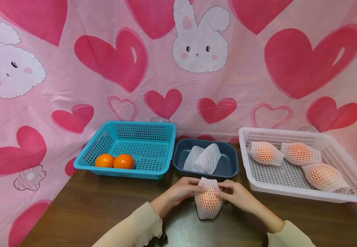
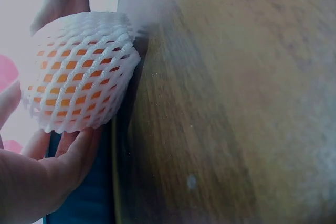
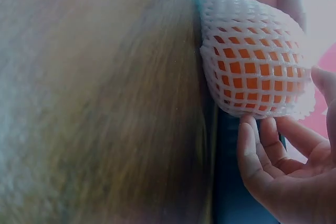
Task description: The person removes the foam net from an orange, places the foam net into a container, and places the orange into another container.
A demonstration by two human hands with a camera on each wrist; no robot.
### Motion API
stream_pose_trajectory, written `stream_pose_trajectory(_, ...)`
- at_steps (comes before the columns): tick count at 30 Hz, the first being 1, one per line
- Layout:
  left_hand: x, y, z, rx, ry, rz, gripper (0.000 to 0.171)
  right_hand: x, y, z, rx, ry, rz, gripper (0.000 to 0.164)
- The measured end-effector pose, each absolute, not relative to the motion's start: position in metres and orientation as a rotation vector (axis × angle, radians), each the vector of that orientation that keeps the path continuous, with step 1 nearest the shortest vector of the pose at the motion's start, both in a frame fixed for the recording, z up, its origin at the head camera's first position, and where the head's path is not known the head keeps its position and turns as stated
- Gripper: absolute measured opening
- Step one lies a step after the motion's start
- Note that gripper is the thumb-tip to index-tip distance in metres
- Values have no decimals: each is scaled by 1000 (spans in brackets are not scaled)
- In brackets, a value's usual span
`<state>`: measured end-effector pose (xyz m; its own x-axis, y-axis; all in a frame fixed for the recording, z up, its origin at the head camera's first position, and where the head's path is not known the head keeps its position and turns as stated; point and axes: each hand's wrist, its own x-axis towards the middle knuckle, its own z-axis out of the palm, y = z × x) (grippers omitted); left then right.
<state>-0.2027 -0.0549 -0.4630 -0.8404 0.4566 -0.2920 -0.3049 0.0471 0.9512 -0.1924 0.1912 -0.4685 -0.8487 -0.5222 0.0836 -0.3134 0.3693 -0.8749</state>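
Netted orange (image 1: 209, 202); both grips (image 1: 182, 189) (image 1: 236, 196) on it

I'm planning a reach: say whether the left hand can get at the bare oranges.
Probably yes, if the left hand lets go of the netted orange; nothing visible covers the bare oranges in the open turquoise basket.

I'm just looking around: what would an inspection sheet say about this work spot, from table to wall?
Surface: brown wood-look table.
Job's things: netted fruit between the hands; two bare oranges in a blue basket; two white foam nets in a dark tray; three wrapped fruits in a white basket.
Clutter: nothing seen.
Grippers: bare human hands; left hand and right hand hold the netted fruit from either side.
Cables: nothing seen.
Surroundings: pink backdrop printed with hearts and rabbits.
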Motion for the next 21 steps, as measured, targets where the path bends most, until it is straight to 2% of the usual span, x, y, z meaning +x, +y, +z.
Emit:
stream_pose_trajectory(4,-201,-56,-464,159,1866,1843,30,-194,192,-468,-790,2471,-1438,29)
stream_pose_trajectory(11,-200,-56,-466,219,1935,1867,24,-194,192,-465,-711,2448,-1464,31)
stream_pose_trajectory(21,-201,-54,-464,236,2037,1890,23,-189,188,-459,-613,2430,-1594,22)
